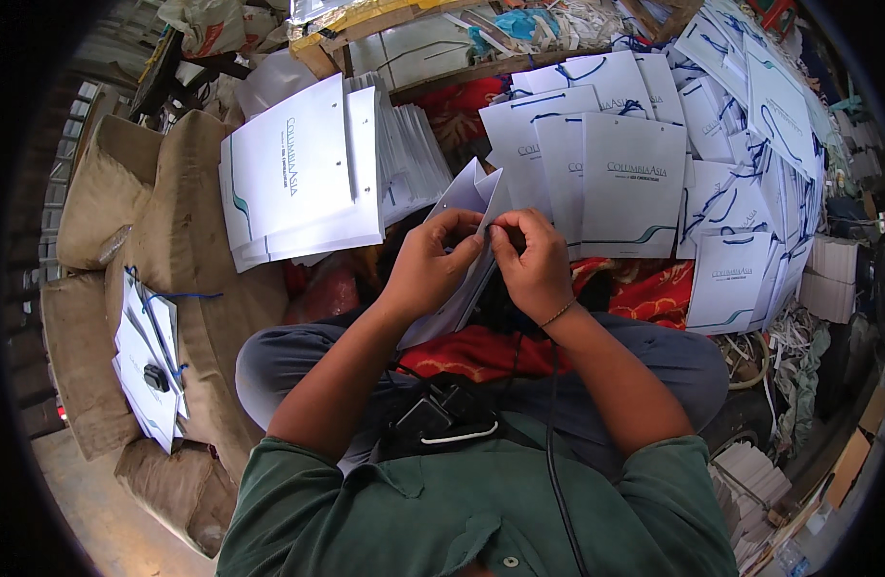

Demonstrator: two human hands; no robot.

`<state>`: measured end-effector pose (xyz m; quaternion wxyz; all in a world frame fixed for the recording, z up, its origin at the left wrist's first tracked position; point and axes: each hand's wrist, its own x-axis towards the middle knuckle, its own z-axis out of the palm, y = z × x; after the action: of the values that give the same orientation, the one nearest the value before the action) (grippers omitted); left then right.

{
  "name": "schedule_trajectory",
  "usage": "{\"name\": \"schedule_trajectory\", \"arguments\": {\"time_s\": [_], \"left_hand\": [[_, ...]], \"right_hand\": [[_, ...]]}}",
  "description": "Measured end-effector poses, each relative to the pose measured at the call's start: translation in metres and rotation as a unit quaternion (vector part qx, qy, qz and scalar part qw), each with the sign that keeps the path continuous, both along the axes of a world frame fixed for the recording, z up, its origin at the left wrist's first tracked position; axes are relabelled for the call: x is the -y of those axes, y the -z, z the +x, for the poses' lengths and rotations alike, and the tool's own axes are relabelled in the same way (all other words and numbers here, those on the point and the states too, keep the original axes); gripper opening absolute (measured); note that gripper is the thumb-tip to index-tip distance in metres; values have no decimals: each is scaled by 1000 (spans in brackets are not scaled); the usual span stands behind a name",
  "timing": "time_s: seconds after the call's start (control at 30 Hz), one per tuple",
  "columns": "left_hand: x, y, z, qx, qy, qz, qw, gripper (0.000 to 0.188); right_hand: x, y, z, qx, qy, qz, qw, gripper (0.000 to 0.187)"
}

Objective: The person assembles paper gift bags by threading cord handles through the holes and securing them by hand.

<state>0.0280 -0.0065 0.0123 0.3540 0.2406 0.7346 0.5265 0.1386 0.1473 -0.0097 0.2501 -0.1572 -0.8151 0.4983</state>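
A person in a green shirt (385, 510) sits cross-legged, both forearms reaching forward to a white paper bag (462, 293) held in front of the lap, above a red patterned cloth (481, 353). The bag stands on a slant between the hands — its long axis runs away from the body, leaning a little to the right at the far end, where the folded side makes a peak. The left hand (438, 258) lies against the bag's left side, thumb and fingers closed in a pinch on the paper near its upper right edge. The right hand (531, 262) is just beyond that edge, to the right, thumb and forefinger brought together against it; whether they grip the paper or something thin is too small to tell. Both hands are about equally near the edge, their fingertips almost meeting there. To the left is a stack of printed white bags (289, 163) beside a worn brown sofa (188, 192), which carries a small bundle of bags (144, 337) with blue cords. To the right lies a broad spread of bags (631, 188) — many with blue cord handles.
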Motion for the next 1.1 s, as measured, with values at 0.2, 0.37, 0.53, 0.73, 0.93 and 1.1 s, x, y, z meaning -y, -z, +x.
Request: {"name": "schedule_trajectory", "arguments": {"time_s": [0.2,0.37,0.53,0.73,0.93,1.1], "left_hand": [[-2,-2,3,-23,7,7,1000,30],[0,2,4,-15,0,10,1000,31],[-1,0,5,-13,-6,8,1000,30],[-1,1,7,15,-11,22,1000,28],[-1,10,7,124,-72,60,988,21],[-2,8,7,65,-75,31,995,17]], "right_hand": [[1,-2,1,8,4,32,999,10],[4,-2,1,7,2,60,998,10],[6,-2,2,-8,8,41,999,10],[-1,-4,2,12,1,45,999,11],[6,-9,3,-12,-16,65,998,12],[11,-5,1,-41,0,47,998,9]]}}
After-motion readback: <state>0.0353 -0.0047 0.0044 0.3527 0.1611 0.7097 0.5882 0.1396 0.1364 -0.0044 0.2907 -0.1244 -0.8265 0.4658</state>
